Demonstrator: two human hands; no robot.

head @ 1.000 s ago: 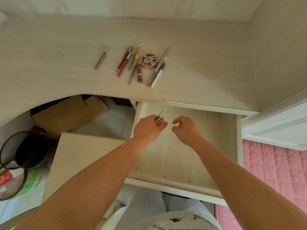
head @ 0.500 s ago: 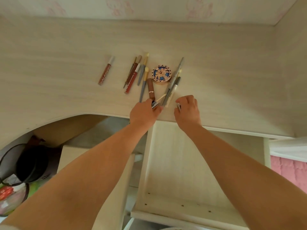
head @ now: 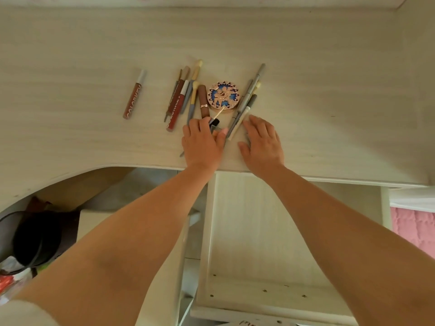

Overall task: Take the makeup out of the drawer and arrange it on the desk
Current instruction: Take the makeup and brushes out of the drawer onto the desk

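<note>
The desk (head: 70,55) fills the upper frame and the open drawer (head: 259,231), lower centre, shows no makeup, so the emptying looks nearly done. Mid-frame lie the laid-out makeup items (head: 183,97), around a round compact (head: 223,95). The left hand (head: 202,143) pinches a small dark applicator (head: 214,122), apparently to add it there; the right hand (head: 262,142) lies flat with straight fingers beside the pencils (head: 244,109), whatever is beneath unseen.

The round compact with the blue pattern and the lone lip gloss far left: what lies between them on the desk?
In the head view, between the compact and the lip gloss lies a bunch of pencils and brushes, then bare desk.
</note>
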